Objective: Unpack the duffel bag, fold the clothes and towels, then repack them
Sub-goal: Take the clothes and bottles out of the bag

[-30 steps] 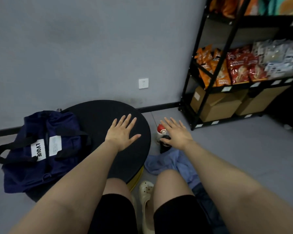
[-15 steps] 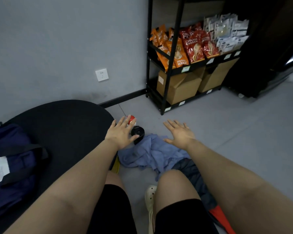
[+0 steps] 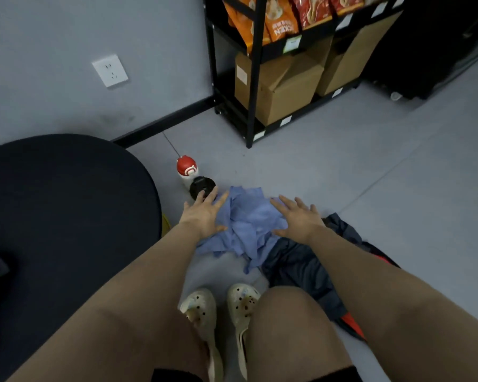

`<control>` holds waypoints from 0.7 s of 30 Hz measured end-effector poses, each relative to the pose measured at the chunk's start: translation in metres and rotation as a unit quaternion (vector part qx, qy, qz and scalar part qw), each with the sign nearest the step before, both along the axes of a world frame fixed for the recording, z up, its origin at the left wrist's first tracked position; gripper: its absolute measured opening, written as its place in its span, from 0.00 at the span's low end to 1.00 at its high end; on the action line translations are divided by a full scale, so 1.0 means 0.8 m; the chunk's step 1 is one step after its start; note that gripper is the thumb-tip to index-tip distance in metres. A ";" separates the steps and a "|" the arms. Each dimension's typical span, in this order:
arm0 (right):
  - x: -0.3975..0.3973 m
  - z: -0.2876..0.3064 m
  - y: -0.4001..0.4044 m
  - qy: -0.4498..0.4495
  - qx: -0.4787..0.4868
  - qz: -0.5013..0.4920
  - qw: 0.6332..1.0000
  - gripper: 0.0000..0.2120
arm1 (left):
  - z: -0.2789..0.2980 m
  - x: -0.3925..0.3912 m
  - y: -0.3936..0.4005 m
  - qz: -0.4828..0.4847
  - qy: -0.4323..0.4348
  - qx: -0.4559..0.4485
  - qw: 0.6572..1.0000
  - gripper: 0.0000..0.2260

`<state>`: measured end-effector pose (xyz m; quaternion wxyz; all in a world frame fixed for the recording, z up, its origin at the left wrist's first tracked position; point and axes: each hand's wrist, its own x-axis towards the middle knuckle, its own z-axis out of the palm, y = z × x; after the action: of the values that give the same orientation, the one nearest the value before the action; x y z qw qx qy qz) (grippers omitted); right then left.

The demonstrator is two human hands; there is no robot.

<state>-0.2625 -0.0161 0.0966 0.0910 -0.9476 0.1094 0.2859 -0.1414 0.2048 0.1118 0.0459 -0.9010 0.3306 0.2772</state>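
Observation:
A crumpled light blue garment (image 3: 246, 224) lies on the grey floor in front of my knees. Partly under it, to the right, lies a dark navy garment (image 3: 298, 266) with a red-orange edge. My left hand (image 3: 202, 213) hovers with straight spread fingers over the blue garment's left edge. My right hand (image 3: 295, 219) is spread flat over its right side, fingers straight. Neither hand grips anything. The duffel bag is out of view except a dark sliver at the far left edge.
A round black table (image 3: 66, 216) fills the left. A red-and-white bottle (image 3: 186, 168) and a black round lid (image 3: 202, 186) stand on the floor behind the clothes. A black shelf rack (image 3: 254, 78) with cardboard boxes and snack bags stands at the back right.
My view has swung right and down, away from the table and bag. Both hands have moved off the table area and down over the blue garment on the floor.

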 end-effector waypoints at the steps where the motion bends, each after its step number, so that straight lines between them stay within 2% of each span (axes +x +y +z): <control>1: 0.004 -0.011 -0.002 0.004 0.000 -0.001 1.000 0.39 | -0.011 0.003 -0.004 -0.004 0.008 0.006 1.000 0.40; 11: 0.057 -0.112 -0.013 0.019 0.015 0.009 1.000 0.42 | -0.123 0.049 -0.048 -0.011 0.068 0.016 0.998 0.39; 17: 0.087 -0.182 -0.028 0.038 0.063 -0.109 0.991 0.50 | -0.195 0.068 -0.061 -0.005 0.041 0.070 0.997 0.41; 21: 0.102 -0.220 -0.030 0.048 0.071 -0.141 0.986 0.51 | -0.232 0.072 -0.069 -0.020 0.050 0.095 0.994 0.47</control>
<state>-0.1807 -0.0403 -0.0794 0.1919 -0.8993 0.2253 0.3221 -0.0834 0.1500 -0.0738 0.1205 -0.8706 0.3225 0.3515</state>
